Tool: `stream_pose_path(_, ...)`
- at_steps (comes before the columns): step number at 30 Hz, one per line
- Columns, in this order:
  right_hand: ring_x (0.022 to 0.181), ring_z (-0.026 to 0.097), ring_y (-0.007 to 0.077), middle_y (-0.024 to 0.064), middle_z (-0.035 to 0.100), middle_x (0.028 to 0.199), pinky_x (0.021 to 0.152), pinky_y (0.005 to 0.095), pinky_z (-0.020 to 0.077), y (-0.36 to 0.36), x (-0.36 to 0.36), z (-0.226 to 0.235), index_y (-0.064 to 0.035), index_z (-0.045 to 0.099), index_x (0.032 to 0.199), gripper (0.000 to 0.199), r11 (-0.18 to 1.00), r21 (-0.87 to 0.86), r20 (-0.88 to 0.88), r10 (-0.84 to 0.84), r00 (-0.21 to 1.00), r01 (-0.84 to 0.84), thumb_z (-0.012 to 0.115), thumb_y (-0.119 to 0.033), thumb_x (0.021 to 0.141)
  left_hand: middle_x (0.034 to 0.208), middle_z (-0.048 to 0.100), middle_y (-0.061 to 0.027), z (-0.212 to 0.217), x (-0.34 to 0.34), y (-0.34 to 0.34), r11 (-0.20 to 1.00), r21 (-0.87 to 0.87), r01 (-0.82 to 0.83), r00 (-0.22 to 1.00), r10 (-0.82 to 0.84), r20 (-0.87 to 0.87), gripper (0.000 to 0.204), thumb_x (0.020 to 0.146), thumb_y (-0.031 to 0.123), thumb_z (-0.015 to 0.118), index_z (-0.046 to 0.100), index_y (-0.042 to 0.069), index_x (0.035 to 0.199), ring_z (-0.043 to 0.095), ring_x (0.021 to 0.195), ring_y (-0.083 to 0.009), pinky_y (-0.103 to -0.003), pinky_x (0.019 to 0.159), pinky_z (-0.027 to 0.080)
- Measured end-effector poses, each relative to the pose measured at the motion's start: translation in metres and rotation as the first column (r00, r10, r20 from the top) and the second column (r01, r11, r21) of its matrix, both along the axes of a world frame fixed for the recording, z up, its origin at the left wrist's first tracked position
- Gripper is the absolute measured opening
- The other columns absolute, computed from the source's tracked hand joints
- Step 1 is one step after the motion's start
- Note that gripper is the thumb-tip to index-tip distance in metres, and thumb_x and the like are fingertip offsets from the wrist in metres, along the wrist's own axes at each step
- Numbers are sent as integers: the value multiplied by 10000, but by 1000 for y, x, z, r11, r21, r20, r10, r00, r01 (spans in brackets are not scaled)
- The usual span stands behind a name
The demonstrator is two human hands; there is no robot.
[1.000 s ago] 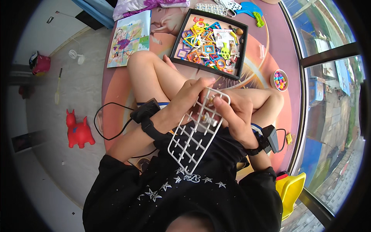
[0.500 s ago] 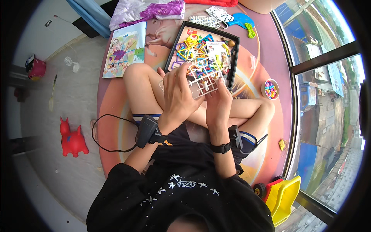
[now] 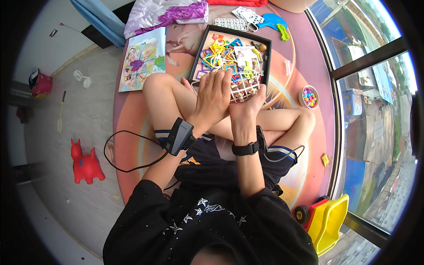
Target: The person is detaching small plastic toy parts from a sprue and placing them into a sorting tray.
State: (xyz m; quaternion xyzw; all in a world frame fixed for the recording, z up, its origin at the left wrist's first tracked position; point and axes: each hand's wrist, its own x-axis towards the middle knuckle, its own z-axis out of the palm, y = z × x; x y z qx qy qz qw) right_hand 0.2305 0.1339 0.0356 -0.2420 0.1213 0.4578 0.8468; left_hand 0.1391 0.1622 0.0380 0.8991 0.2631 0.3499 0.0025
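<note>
A white plastic grid frame (image 3: 245, 92) is held between my two hands, low over the near end of a black-rimmed tray (image 3: 198, 52). My left hand (image 3: 213, 98) has its fingers bent against the grid's left side. My right hand (image 3: 247, 109) grips it from below and from the right, the thumb up along the edge. Fingers of the right hand show through the openings. In the tray lie colourful plastic triangles and squares (image 3: 219, 52), a white printed card (image 3: 244, 54) and a small brown ball (image 3: 263, 47). The grid covers the tray's near part.
Right of my crossed legs stands a white bowl of bright beads (image 3: 309, 97). A painted picture sheet (image 3: 142, 59) lies to the left. Beyond the tray are a second white grid (image 3: 230, 24) and a blue paddle-shaped toy (image 3: 274, 20). A yellow toy truck (image 3: 327, 225) stands by the window.
The grid has tilted and come slightly lower and to the right between my hands. My left hand has shifted right, with its fingers closer together. The whole view has turned slightly.
</note>
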Motion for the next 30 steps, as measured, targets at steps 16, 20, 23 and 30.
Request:
stream_pose_path(16, 713, 587, 185, 71, 612, 807, 629, 321, 490, -15, -3, -4, -45, 546, 899, 262, 987, -155, 148, 65, 987, -42, 377, -245, 881, 1141, 491, -221, 5, -16, -9, 987, -161, 29, 998, -21, 52, 737, 644, 204, 728, 368, -45, 1238, 488, 1059, -344, -410, 914, 361)
stream_pose_path(20, 703, 604, 138, 37, 629, 855, 610, 260, 492, -23, 28, -24, -58, 558, 976, 246, 973, -225, 203, 108, 973, -61, 428, -248, 888, 1273, 406, -211, 0, -22, -20, 920, -367, 139, 986, -162, -33, 933, 563, 201, 792, 289, -32, 1314, 412, 1163, -351, -445, 1000, 289)
stream_pose_path(23, 617, 525, 105, -9, 546, 717, 574, 257, 441, -29, 35, -7, -67, 550, 877, 193, 933, -321, 394, -26, 919, 164, 466, -240, 886, 1347, 323, -211, -18, -3, -12, 894, -409, 184, 977, -211, -22, 999, 542, 239, 811, 258, -33, 1329, 313, 1246, -366, -453, 1028, 262)
stream_pose_path(30, 597, 462, 276, 108, 462, 712, 524, 365, 366, -44, 167, -13, -17, 471, 740, 158, 715, 170, 720, 380, -581, 678, 584, -74, 836, 1174, 496, -193, -60, 113, 4, 597, -716, 362, 924, -130, 359, 632, 696, 184, 715, 405, -2, 1215, 533, 1041, -303, -340, 834, 472)
